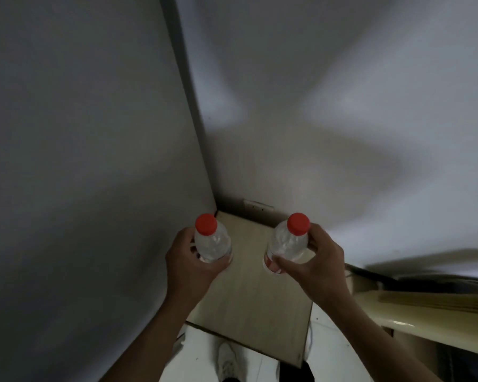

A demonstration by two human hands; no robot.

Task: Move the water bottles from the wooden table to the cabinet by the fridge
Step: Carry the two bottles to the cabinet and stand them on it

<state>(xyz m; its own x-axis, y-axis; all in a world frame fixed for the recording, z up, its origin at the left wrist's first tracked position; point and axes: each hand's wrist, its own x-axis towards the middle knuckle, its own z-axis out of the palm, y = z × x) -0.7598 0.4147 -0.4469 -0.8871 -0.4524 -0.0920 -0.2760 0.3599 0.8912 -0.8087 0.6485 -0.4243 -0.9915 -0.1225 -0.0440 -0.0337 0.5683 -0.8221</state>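
Left bottle: clear plastic water bottle with red screw cap (212,241), upright, held above the far left part of the cabinet top; cannot tell if its base touches yet.
Right bottle: second clear plastic water bottle with red cap (287,244), tilted slightly, red-and-white label low on the body, over the far right part of the same top; contact also unclear.
Look: both see-through, apparently full, caps on, no visible dents.
Left hand: left hand (189,264) wraps the left bottle's body from the outer side, fingers curled round it, firm hold.
Right hand: right hand (316,260) grips the right bottle, thumb across the front near the label, fingers behind the shoulder.
Cabinet: small light-wood cabinet top (255,301), pale grain, squarish, tucked in the corner; no other items on it visible.
Fridge: large grey flat panel (89,161) at left, probably the fridge side, cabinet butts against it.
Wall: white wall (342,92) behind, small socket plate (257,205) just above the cabinet's back edge.
Right side: cream-coloured furniture edge (425,321), blurred, unsure what it is.
Floor: white tiles, white shoe (226,362) below cabinet front.
Progress: carry looks done for this pair, bottles at destination; set-down and release left. Wooden table not in view, so can't tell if more bottles remain.
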